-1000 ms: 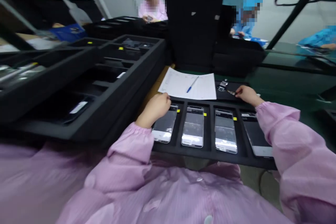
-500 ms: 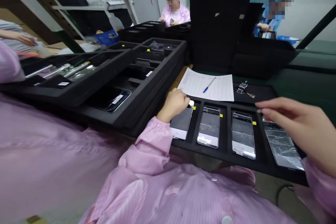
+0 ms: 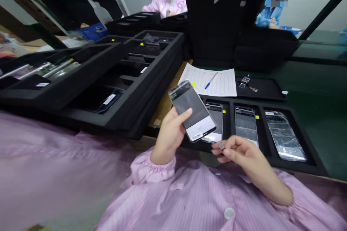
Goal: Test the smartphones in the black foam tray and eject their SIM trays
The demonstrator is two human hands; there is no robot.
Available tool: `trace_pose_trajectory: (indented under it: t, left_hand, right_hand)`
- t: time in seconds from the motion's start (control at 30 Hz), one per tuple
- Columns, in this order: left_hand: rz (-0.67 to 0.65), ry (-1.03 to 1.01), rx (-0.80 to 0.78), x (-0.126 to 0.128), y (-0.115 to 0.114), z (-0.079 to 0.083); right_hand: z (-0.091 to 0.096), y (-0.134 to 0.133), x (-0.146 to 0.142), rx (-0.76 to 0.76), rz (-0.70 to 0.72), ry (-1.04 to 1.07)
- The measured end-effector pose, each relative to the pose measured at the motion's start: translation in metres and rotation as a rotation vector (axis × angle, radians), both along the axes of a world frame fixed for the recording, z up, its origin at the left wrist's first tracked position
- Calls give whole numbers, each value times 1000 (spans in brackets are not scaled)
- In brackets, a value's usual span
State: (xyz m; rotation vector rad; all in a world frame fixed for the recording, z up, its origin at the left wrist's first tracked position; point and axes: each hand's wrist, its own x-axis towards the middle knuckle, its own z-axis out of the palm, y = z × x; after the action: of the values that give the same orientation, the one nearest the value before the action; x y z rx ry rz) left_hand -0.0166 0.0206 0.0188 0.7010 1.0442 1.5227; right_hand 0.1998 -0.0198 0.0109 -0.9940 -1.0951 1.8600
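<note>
Up at ten-thirty from the right hand point(image 3: 245, 152), pinching a small grey-brown square piece point(image 3: 221, 146), the left hand point(image 3: 170, 131) grips a grey-and-white rectangular glossy phone point(image 3: 194, 106), long axis eleven-to-five!

Garment: pale pink work smock point(image 3: 162, 202), fine lengthwise stripes, creased. Left sleeve point(image 3: 142, 175): loose, ending in a gathered, frilled cuff point(image 3: 162, 167). Right sleeve point(image 3: 307, 195): same pink, bunched along the forearm. Fastening: large round whitish button point(image 3: 229, 212) near, smaller pale button point(image 3: 217, 174) farther. Small dark speck point(image 3: 184, 207) left of the large button. Left hand point(image 3: 171, 133), right hand point(image 3: 245, 153): bare.
</note>
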Motion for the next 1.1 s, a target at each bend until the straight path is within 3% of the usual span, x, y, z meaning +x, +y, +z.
trace_pose_trajectory:
  t: [0.13,0.33,0.57,0.73,0.9,1.0,1.1]
  left_hand:
    - [-19,-235,-119,36,2,5]
    - [-34,-266,-118,53,-6,4]
    - [123,-114,116,58,-9,4]
    - [164,-46,135,60,-12,-7]
    - [329,99,232,64,-17,-17]
    - [299,57,237,64,-18,-15]
    - [175,-65,165,64,-19,-11]
  right_hand:
    - [1,-1,-17,83,-19,72]
    - [-2,-1,-23,97,-104,104]
    - [-6,-2,-23,86,-155,46]
    - [-8,-4,-23,237,-242,-63]
    - [-11,-4,-27,226,-283,-106]
    - [-12,-4,-27,230,-278,-50]
    - [-16,-4,-22,278,-202,-29]
